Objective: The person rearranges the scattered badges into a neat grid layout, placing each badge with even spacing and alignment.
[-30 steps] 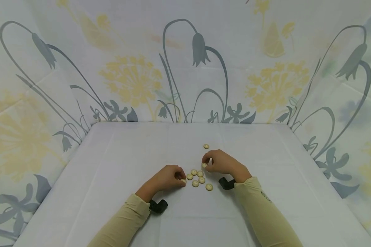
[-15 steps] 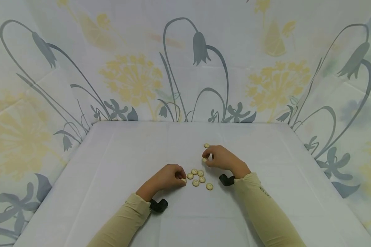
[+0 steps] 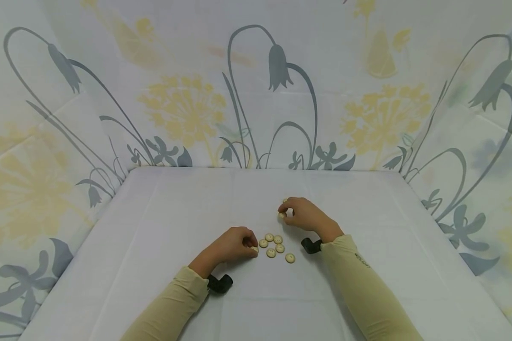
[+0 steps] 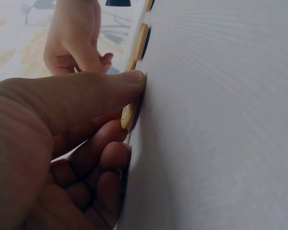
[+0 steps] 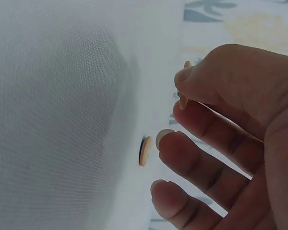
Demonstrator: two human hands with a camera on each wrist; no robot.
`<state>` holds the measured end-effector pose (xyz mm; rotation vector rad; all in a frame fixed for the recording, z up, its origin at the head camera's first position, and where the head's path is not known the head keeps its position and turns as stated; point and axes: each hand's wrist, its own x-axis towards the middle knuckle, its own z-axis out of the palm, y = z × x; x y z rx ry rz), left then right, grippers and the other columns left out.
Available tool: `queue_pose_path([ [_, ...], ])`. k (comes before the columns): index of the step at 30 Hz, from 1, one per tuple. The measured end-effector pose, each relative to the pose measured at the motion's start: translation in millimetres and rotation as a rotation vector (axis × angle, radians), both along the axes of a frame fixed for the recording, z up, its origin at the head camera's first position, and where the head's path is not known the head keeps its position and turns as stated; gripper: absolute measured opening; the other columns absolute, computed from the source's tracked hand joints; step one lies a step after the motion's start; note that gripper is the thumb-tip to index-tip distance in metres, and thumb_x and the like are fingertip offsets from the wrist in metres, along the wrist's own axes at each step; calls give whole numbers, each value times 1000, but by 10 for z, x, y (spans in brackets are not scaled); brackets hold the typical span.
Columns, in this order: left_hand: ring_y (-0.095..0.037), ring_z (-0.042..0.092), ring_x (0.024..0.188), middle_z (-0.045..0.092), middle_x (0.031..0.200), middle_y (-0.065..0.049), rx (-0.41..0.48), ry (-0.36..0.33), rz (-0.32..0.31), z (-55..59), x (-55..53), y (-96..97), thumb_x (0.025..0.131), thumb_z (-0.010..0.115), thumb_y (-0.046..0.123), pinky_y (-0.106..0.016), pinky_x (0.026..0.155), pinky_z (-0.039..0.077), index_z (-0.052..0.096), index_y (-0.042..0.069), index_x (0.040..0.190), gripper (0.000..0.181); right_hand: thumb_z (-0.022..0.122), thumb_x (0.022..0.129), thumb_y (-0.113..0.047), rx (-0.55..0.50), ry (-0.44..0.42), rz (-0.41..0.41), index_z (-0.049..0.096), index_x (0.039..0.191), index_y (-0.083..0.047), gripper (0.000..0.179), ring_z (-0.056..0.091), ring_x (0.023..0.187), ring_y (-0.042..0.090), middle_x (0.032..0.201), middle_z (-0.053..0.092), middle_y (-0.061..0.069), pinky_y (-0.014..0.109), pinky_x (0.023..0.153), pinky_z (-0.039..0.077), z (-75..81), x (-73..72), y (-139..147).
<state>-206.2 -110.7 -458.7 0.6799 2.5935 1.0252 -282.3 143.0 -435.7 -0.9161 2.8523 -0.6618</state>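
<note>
My left hand pinches a round cream button between thumb and fingers, down at the white tabletop. The thumb covers part of that button in the left wrist view. Above the table my right hand holds another button by its edges, between thumb and index finger, the other fingers spread loosely. Between the hands lies a loose cluster of several buttons, one button a little apart toward the front right. A farther button peeks out behind the right hand's knuckles.
White cloth covers the table. Fabric walls printed with grey and yellow flowers rise at the back and both sides. Each wrist wears a black camera mount, the left mount close over the cloth.
My right hand has lifted its button off the cloth near the cluster and carried it farther back, now partly covering the far button. The left hand stays at its button.
</note>
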Motion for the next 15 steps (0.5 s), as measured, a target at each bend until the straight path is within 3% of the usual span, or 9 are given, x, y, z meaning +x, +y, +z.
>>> queue_pose_path([
  [15,-8,57,81,63,86,6,-5,2,4,-11,3,1,81,78,21,-26,74,48,69,14,90,14,63,91,-17,28,32,-85,69,116,-9,27,62,110,25,113,68,5,42,97,47,-25,-79,-88],
])
